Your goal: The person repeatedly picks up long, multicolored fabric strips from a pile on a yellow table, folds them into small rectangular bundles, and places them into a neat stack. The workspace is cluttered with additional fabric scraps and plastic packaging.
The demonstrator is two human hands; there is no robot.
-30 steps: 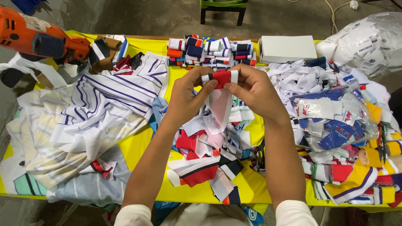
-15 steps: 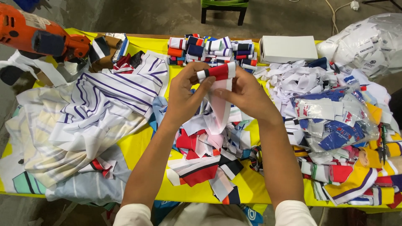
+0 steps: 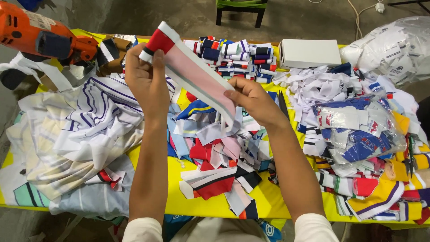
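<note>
Now my left hand (image 3: pixel 145 78) pinches the red end of a pink knit strip (image 3: pixel 192 74), my right hand (image 3: pixel 253 101) grips its lower end, stretched taut above the scrap pile (image 3: pixel 215 152) on the yellow tabletop (image 3: pixel 197 204). Inspecting, I judge; next it needs sorting.

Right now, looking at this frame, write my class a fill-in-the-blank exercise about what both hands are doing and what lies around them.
1. Both hands hold a pink fabric strip whose upper end is ____ in colour.
2. The left hand grips the strip's ____ end.
3. The tablecloth is ____.
4. The white box lies to the ____ of the folded trim stack.

Missing words: red; upper; yellow; right
</note>
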